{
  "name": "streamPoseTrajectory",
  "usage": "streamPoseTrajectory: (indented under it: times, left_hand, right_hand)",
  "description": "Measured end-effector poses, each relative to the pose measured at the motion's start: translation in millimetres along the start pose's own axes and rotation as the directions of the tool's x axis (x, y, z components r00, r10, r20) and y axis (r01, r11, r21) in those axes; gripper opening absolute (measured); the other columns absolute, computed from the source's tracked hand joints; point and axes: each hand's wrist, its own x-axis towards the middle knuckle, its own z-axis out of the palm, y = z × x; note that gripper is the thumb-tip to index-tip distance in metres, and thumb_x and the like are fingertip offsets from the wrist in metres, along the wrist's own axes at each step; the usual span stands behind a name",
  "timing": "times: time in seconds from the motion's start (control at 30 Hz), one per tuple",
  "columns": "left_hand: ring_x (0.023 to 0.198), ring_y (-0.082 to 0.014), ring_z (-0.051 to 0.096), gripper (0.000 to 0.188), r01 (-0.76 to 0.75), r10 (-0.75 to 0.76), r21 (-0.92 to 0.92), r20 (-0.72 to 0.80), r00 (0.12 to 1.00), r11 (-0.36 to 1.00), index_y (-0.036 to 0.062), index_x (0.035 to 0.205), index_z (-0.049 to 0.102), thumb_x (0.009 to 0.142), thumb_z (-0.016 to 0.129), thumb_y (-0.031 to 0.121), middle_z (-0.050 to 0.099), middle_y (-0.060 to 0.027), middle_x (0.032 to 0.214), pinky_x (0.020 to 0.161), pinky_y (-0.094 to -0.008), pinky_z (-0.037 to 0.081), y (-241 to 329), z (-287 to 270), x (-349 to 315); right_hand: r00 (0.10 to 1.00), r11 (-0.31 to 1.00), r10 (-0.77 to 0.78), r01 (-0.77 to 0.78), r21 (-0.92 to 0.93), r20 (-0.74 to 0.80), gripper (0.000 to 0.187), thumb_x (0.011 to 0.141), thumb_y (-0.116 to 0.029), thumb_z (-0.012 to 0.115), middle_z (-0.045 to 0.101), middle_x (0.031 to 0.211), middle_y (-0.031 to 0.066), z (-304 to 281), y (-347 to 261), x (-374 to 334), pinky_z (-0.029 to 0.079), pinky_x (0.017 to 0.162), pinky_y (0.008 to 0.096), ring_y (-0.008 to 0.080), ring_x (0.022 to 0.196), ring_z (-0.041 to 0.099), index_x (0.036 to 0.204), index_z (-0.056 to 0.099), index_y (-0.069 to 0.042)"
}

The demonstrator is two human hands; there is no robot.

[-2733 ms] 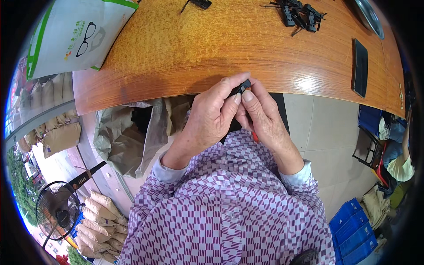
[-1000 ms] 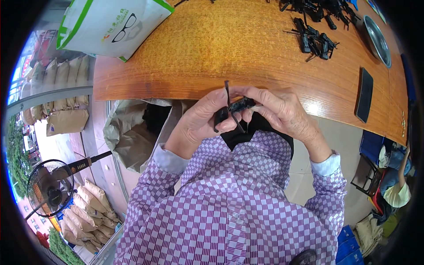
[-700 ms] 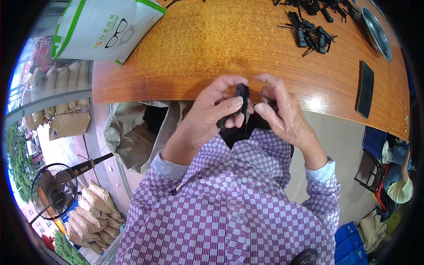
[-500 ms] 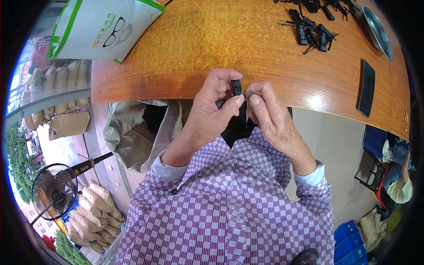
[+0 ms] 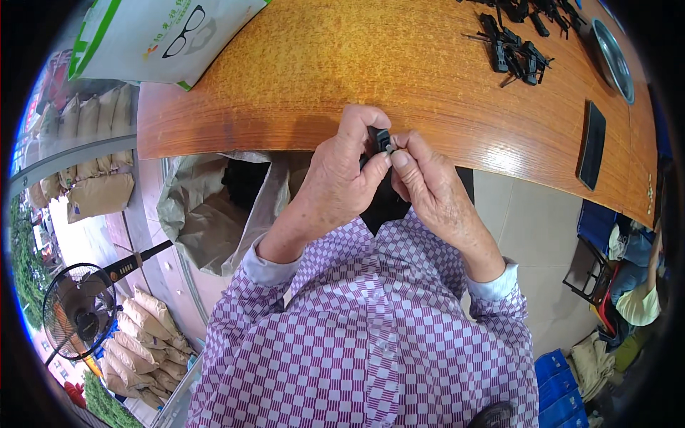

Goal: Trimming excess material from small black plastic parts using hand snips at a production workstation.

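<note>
My left hand [image 5: 335, 175] grips a small black plastic part [image 5: 383, 140] between thumb and fingers, just over the near edge of the wooden table [image 5: 321, 71]. Close against that part is my right hand [image 5: 437, 182], its thumb and forefinger pinched together at the part's right side. Whatever sits in that pinch is too small to make out. Farther off, at the upper right of the table, lies a loose group of similar black plastic pieces [image 5: 529, 64] with thin stems. Both forearms come up in checked sleeves.
A white and green bag [image 5: 135, 43] stands at the table's far left. Below the table edge hangs an open woven sack [image 5: 207, 235] with dark contents. A black phone-like slab [image 5: 591, 146] and a metal bowl [image 5: 612, 60] lie at right. A fan [image 5: 80, 312] stands lower left.
My right hand has moved left, up against the black part. The part has turned slightly in my left hand. The whole view has shifted a little.
</note>
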Motion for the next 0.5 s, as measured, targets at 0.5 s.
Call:
streamPoseTrajectory:
  times: [0.5]
  left_hand:
    - [0.073,-0.032,0.062,0.038,-0.16,0.187,0.253,-0.088,0.978,0.954,0.008,0.109,0.043,0.078,0.062,-0.003,0.059,-0.0145,0.086,0.06,-0.0376,0.048,-4,5,0]
  right_hand:
    - [0.998,0.994,-0.037,0.041,0.097,-0.047,0.016,0.099,-0.018,0.042,0.041,0.062,-0.002,10,13,3,0.033,0.047,0.0204,0.0052,0.052,0.04,0.099,0.05,-0.004]
